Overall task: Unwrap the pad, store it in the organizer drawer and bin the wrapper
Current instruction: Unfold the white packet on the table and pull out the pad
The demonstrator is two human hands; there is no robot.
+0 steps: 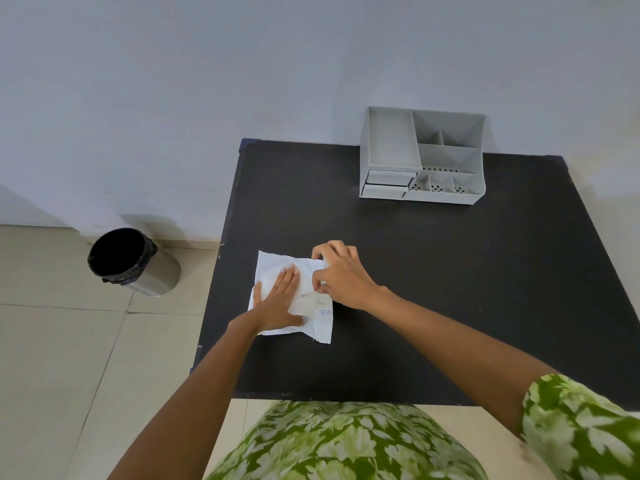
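A white wrapped pad [273, 268] lies flat on the black table [450, 289], near its left edge. My left hand [278, 301] rests palm-down on it, fingers spread. My right hand [341, 273] pinches the wrapper's right edge between thumb and fingers. The pad itself is hidden inside the wrapper. A grey organizer [420, 155] stands at the back of the table against the wall; its two small drawers [389, 183] at the lower left look closed. A steel bin [133, 261] with a black liner stands on the floor to the left of the table.
The wall runs directly behind the table and organizer. Beige floor tiles [52, 358] lie to the left. The table's near edge is close to my green patterned clothing [346, 445].
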